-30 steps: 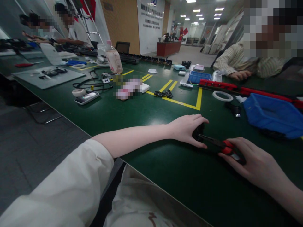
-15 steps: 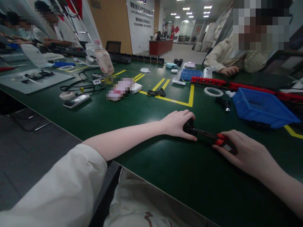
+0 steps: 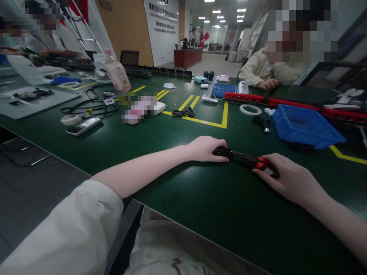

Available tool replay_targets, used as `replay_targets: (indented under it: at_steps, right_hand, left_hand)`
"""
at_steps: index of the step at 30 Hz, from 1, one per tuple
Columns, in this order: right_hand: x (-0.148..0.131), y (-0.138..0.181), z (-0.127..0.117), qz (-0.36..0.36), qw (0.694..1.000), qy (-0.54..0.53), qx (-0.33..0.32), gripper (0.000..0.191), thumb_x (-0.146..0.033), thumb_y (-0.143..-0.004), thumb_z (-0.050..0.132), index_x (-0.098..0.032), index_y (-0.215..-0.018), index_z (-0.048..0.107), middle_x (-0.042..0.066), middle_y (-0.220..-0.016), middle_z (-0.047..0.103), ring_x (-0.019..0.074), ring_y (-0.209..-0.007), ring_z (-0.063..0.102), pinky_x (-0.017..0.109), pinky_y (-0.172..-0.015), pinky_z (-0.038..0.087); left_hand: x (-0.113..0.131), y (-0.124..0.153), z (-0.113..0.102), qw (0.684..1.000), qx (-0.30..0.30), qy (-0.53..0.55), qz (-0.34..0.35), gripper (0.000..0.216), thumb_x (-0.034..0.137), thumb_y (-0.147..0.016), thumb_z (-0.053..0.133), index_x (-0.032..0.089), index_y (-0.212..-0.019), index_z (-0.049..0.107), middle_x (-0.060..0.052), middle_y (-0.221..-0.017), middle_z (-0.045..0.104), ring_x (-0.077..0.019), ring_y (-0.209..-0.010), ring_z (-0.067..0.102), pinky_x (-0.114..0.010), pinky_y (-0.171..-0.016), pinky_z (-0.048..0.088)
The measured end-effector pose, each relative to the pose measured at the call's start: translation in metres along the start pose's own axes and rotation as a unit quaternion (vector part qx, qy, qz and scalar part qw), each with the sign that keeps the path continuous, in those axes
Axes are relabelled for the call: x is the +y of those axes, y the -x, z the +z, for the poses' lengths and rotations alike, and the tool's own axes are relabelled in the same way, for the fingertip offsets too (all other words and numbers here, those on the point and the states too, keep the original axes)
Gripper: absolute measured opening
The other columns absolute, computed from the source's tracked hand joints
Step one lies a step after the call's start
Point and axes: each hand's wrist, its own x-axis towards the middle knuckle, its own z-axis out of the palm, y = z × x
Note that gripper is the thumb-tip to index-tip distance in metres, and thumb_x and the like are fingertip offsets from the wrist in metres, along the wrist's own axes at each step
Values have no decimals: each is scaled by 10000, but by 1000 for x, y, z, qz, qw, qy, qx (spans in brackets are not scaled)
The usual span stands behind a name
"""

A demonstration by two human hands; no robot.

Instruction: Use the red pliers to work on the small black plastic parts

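My left hand [image 3: 205,148] is closed around a small black part [image 3: 221,152], whose kind I cannot make out. Red-handled long-nose pliers [image 3: 262,164] are gripped in my right hand [image 3: 286,173]. Their dark jaws point left and meet the black part at its right end. Both hands are low over the green table [image 3: 197,206]. Beyond them, a small cluster of black pieces [image 3: 184,112] lies by the yellow tape lines.
A blue bin [image 3: 308,128] stands at the right, beside a black fitting [image 3: 262,124] and a white ring [image 3: 250,110]. Red rails [image 3: 275,102] run behind it. At the left are a phone-like device [image 3: 83,126], black cables [image 3: 91,105] and a bottle [image 3: 118,76]. Another person's hand [image 3: 268,84] rests opposite.
The view has shifted slightly. My left fingers have closed in more around the black part, and the pliers still touch it.
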Motion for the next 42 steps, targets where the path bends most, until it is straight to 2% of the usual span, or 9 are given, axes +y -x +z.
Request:
replay_targets:
  at_steps: [4,10,13,23,30,36,42]
  right_hand:
    - [0,1,0,3,1000,-10,-4,430,-596,-836,466,-202,-988,549,84,-892,614,213,-715,602,335,-555,491]
    - [-2,1,0,-29,999,29,33,401,-566,-848,459,-198,-977,551,92,-847,602,231,-726,583,358,-581,473]
    - [-2,2,0,-33,999,31,29,408,-558,-852,462,-186,-997,545,95,-867,601,228,-740,583,360,-599,483]
    - [-4,0,0,20,998,-54,-13,445,-587,-832,482,-179,-985,574,90,-903,621,215,-746,603,347,-597,510]
    - [-6,-5,-2,27,998,-59,16,447,-594,-816,488,-184,-970,576,95,-905,626,245,-787,599,388,-646,495]
    - [-3,-8,-1,54,994,-75,60,469,-611,-827,463,-197,-1031,544,122,-981,605,294,-893,575,457,-741,467]
    - [0,-6,3,-17,995,-49,90,405,-484,-845,518,-162,-1091,505,133,-1048,578,278,-980,538,451,-860,426]
  left_hand:
    - [2,0,-1,1000,-11,-24,3,408,510,-870,537,162,-1082,561,-27,-831,663,-167,-713,609,-231,-579,364]
    - [2,0,-2,1000,-20,-23,-3,425,555,-884,493,175,-1054,580,-18,-803,661,-156,-674,609,-218,-561,348]
    - [1,0,-3,999,-25,-22,-3,428,564,-883,487,174,-1030,581,-12,-771,651,-152,-658,601,-213,-553,341]
    - [1,0,2,997,-1,-79,-11,376,516,-857,546,191,-1047,556,-3,-772,671,-167,-677,634,-230,-577,361]
    - [4,2,-1,997,-11,-79,-2,359,515,-873,513,189,-1016,560,-6,-784,659,-164,-683,622,-243,-604,397]
    - [5,4,-5,996,-14,-83,35,375,505,-898,472,184,-1065,572,-40,-1005,583,-145,-743,595,-251,-630,431]
    - [8,4,-7,996,-13,-63,57,396,390,-904,505,176,-1236,472,-64,-1107,553,-178,-914,578,-274,-757,477]
